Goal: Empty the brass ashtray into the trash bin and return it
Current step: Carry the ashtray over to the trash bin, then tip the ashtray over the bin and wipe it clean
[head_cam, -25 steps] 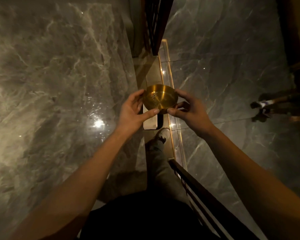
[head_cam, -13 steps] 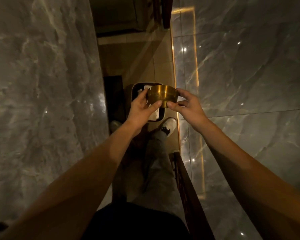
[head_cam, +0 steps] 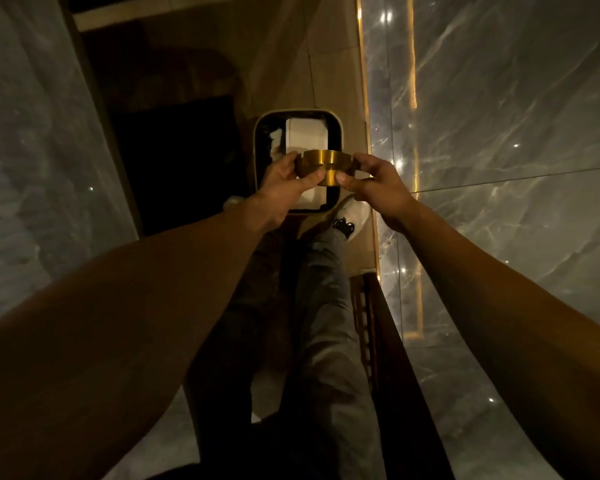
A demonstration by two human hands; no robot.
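Note:
The round brass ashtray (head_cam: 326,166) is held between both hands, tipped over so that its outer wall and underside face me and its inside is hidden. My left hand (head_cam: 284,188) grips its left side, thumb under the rim. My right hand (head_cam: 378,187) grips its right side. The ashtray hangs directly above the trash bin (head_cam: 262,133), a dark rounded-square bin with a pale rim standing on the floor. White paper (head_cam: 305,136) lies inside the bin.
A grey marble surface (head_cam: 32,150) runs along the left and glossy marble floor tiles (head_cam: 499,133) along the right, edged by a lit brass strip. A dark opening lies left of the bin. My legs, a white shoe (head_cam: 355,213) and a dark wooden rail (head_cam: 388,327) are below.
I have moved closer to the bin, which now shows in full. The ashtray has tipped further, from showing its inside to mouth-down over the bin.

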